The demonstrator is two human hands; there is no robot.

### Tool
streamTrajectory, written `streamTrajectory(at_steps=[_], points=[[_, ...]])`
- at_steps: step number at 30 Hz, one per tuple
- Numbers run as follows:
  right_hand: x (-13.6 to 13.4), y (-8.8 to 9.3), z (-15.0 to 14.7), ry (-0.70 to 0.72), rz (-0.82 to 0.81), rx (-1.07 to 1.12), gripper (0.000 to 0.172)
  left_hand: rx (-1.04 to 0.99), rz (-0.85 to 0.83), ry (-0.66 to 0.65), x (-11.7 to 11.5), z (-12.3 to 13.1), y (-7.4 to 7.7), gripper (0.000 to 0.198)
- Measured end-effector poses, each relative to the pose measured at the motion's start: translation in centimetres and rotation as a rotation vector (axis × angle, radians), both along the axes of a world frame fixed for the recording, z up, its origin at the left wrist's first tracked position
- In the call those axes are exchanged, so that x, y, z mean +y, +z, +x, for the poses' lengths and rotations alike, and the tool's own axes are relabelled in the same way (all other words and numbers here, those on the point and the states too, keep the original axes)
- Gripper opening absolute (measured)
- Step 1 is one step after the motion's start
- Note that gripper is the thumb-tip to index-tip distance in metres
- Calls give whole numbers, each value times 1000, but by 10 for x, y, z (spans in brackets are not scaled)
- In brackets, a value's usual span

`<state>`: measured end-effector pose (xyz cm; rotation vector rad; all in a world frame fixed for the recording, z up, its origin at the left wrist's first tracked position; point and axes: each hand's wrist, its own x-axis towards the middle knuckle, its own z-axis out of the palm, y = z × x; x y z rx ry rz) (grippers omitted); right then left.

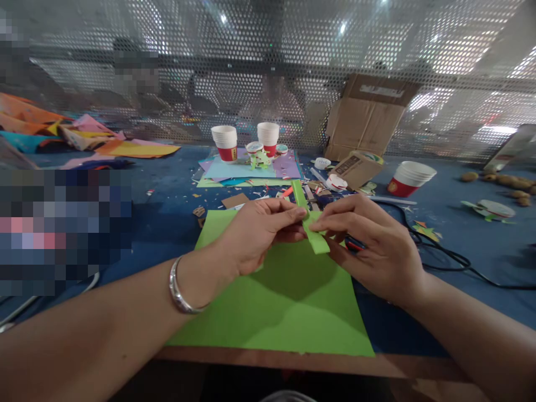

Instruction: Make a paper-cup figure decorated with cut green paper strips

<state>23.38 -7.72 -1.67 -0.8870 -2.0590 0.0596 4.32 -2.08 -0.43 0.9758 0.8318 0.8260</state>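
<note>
A narrow folded strip of light green paper (298,194) is held up over a large sheet of green paper (268,318). My left hand (257,231) pinches the strip near its middle between thumb and fingers. From the other side, my right hand (379,251) has its fingertips closed on the strip's edge, lower down. A small dark blue and red object (354,243) shows between the right hand's fingers and palm; I cannot tell what it is or whether it is held. The green sheet lies flat at the table's front edge.
Stacked paper cups (224,142) stand on coloured sheets at the back, by a small green paper figure (259,159). Another cup stack (411,177), a cardboard box (364,123) and a black cable (450,257) are on the right. Paper scraps litter the blue table (167,223).
</note>
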Motion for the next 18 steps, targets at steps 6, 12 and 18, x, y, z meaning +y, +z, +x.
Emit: streamTrajectory(at_steps=[6, 12, 18], points=[[1, 2, -3, -70, -66, 80, 18, 31, 47, -82, -1, 0, -2, 17], [6, 0, -1, -109, -304, 269, 3, 130, 71, -212, -3, -2, -2, 17], [8, -2, -1, -55, -661, 505, 22, 201, 117, -258, -4, -2, 2, 14]])
